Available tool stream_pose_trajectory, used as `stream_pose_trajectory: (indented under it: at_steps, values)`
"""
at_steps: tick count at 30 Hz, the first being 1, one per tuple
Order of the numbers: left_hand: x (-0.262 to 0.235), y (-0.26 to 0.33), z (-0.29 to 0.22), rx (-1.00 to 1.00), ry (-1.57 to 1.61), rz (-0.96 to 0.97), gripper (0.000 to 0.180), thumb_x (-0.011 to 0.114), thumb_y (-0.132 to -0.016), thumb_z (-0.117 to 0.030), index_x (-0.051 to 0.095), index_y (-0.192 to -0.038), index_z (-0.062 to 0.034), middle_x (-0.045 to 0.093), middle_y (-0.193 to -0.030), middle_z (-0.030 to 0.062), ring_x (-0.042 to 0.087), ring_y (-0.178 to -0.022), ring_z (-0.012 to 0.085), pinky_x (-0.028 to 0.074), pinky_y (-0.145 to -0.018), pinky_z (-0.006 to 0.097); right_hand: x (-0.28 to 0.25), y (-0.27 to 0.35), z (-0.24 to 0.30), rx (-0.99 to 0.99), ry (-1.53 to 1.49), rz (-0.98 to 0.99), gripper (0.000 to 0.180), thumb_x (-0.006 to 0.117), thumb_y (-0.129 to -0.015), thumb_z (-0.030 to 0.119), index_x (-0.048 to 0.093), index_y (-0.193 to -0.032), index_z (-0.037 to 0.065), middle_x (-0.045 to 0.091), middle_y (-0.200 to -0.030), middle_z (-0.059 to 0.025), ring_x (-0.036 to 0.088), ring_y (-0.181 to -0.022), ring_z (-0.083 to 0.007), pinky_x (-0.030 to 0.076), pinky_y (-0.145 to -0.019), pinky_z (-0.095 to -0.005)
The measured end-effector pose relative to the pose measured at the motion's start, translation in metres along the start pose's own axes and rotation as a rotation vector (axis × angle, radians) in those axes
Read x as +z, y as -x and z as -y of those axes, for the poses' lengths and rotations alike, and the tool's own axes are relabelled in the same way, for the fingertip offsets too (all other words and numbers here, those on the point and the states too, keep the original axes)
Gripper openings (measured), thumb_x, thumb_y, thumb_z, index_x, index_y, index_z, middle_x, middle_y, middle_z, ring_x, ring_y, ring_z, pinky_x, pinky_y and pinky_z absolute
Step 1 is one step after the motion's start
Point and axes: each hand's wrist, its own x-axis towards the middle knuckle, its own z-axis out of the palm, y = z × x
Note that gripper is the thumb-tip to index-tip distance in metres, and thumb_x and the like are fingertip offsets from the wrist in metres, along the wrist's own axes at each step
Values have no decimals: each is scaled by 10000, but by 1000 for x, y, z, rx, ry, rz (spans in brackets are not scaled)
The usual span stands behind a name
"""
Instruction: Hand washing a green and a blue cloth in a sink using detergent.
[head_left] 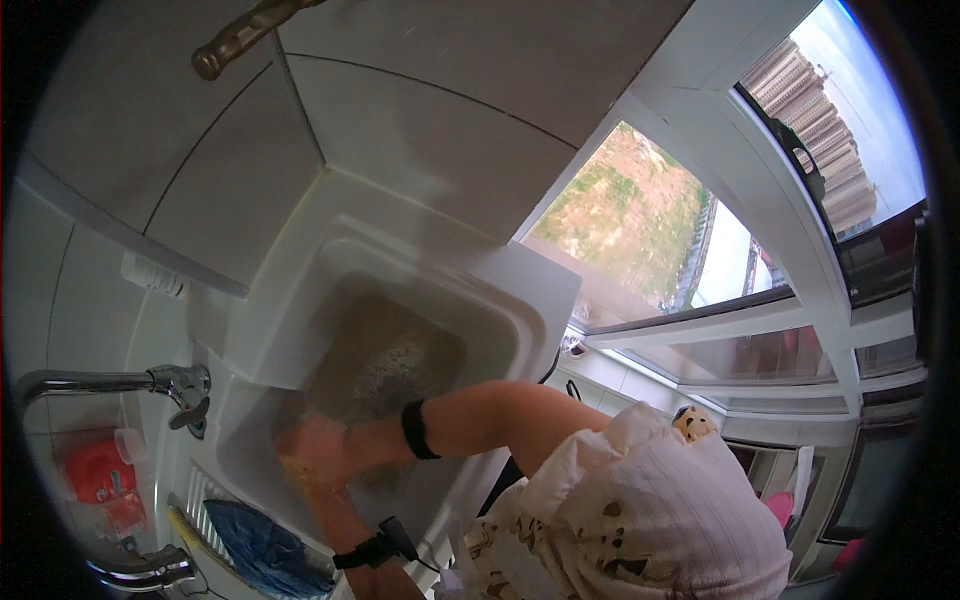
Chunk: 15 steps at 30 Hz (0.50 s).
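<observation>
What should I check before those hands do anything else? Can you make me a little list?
1. Water in the sink: ok, cloudy, with some bubbles.
2. Left hand and right hand over the sink: ok, close together at its near left part.
3. What the hands hold: cannot tell, they are blurred.
4. Sleeve out of the water: ok, it ends above the elbow.
5. Wristbands dry: cannot tell, though both show on the arms.
6. Blue cloth out of the water: ok, it lies beside the sink.
</observation>
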Motion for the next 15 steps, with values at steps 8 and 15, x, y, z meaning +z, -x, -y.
stream_pose_trajectory:
  at_steps: [8, 15]
  values:
    - [18, -45, 18, -140, 819, 13, 454, 422, -876, -324, 362, -1216, -29, 395, -1193, 134, 409, -1071, 231, 396, -862, 329, -76, -37, -134, 149, -31, 12, 299, 516, -749, 228, 580, -977, 46, 524, -1027, -158, 499, -936, -328, 430, -771, -461]
    - [7, -68, 58, -622, 989, -248, 632, 401, -880, -362, 75, -1366, -123, 89, -1407, 120, 113, -1288, 228, 203, -1012, 425, -72, -12, -136, 66, 919, 370, 283, 543, -720, 179, 595, -971, 61, 548, -990, -143, 457, -1003, -337, 402, -791, -458]
